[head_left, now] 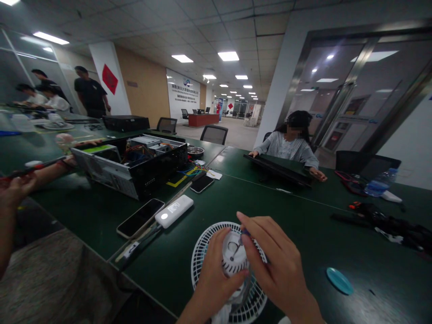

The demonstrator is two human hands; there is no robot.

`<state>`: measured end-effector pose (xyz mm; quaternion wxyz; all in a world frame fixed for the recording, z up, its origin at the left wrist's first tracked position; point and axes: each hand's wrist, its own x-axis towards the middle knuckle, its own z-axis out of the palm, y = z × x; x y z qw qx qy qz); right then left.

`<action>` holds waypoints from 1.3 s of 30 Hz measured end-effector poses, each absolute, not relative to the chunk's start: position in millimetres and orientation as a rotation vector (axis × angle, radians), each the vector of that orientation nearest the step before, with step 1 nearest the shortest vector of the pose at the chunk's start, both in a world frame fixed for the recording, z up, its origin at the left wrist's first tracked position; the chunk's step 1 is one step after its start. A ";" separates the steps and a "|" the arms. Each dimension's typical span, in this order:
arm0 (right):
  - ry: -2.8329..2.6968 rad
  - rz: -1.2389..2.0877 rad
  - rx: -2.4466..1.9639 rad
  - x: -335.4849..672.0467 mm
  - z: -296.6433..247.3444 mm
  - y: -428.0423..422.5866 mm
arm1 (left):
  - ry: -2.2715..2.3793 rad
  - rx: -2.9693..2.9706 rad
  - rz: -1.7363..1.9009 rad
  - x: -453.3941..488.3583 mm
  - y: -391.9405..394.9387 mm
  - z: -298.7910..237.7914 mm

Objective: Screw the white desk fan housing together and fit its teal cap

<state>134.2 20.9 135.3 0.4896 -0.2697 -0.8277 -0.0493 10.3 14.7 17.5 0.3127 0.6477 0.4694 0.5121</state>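
A white electric fan lies on the green table with its round slatted grille underneath and its motor housing facing up. My left hand is wrapped around that motor housing, fingers on the far side and thumb on the near side. Between the thumb and fingers of my right hand is a small screwdriver. Its thin metal shaft slants down to the top of the housing, and a bit of dark purple handle shows. Whether the tip sits in a screw cannot be made out.
An opened computer case stands left, with another person's arm beside it. Phones and a white power bank lie nearer. A turquoise oval piece rests right. Across sits a person holding a black monitor.
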 end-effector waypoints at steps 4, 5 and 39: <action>-2.028 -0.095 -0.631 135.4 136.1 20.4 | 1.234 1.708 1.338 10.3 14.2 18.6; -2.024 -0.112 -0.636 135.2 135.7 20.6 | 1.234 1.705 1.333 10.5 14.0 19.0; -2.037 -0.175 -0.616 132.9 131.9 21.3 | 1.252 1.723 1.353 11.4 14.5 18.1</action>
